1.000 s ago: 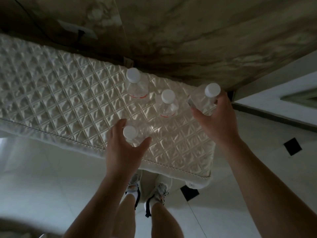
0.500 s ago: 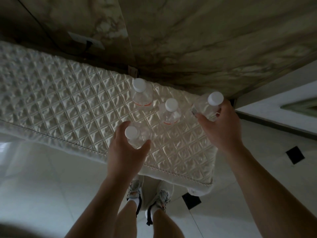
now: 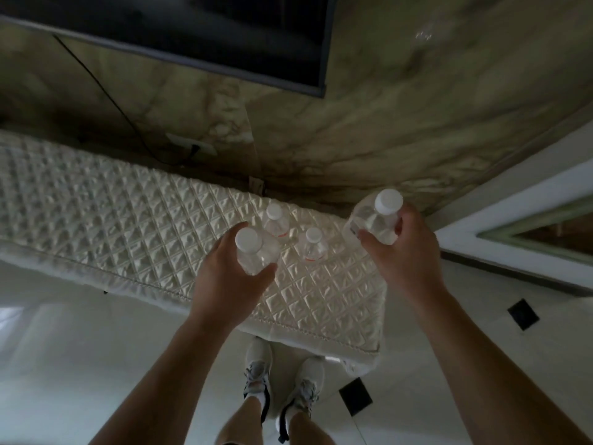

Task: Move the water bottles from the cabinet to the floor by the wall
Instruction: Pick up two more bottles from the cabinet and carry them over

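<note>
Held: my left hand [image 3: 224,277] is curling round the first bottle [image 3: 256,255]; my right hand [image 3: 404,252] is gripping the second bottle [image 3: 377,221]. Waiting: the far bottle [image 3: 276,221] and near bottle [image 3: 313,245] are standing on the cabinet [image 3: 128,220] between my hands. I am judging none floored yet.

A living room (wall television [image 3: 192,30], quilted cover [image 3: 112,216]).

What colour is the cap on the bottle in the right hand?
White: the cap on the right hand's bottle, clearest in the head view.
</note>
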A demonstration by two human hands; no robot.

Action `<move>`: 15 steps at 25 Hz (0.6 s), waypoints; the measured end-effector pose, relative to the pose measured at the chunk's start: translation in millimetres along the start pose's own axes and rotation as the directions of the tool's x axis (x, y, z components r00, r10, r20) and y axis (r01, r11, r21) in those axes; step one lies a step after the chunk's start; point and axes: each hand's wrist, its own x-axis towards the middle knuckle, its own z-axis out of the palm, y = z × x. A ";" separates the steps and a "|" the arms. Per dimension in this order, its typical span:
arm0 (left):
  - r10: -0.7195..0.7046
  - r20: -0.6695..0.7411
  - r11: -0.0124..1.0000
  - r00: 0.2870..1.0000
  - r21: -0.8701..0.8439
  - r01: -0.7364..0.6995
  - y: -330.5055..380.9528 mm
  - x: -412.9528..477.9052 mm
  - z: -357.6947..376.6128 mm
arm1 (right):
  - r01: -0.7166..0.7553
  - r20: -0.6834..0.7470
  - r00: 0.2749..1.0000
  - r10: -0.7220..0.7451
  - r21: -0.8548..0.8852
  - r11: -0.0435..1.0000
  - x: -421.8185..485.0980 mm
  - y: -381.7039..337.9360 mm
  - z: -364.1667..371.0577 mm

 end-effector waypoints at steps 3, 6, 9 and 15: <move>0.038 -0.011 0.999 0.999 -0.003 -0.038 25.7 -3.6 -35.1 | 0.025 -0.012 1.000 -0.024 0.033 0.999 -11.4 -38.2 -30.4; 0.059 -0.037 0.997 0.998 -0.044 -0.061 54.0 -11.4 -72.9 | 0.088 -0.039 0.996 -0.085 0.063 0.994 -26.4 -78.2 -61.7; 0.072 -0.051 0.994 0.996 -0.082 -0.076 83.2 -21.6 -112.6 | 0.140 -0.059 0.989 -0.134 0.120 0.983 -41.9 -115.8 -90.2; 0.097 -0.092 0.980 0.991 -0.166 -0.112 122.0 -52.7 -186.5 | 0.257 -0.084 0.966 -0.245 0.206 0.944 -71.2 -179.4 -125.3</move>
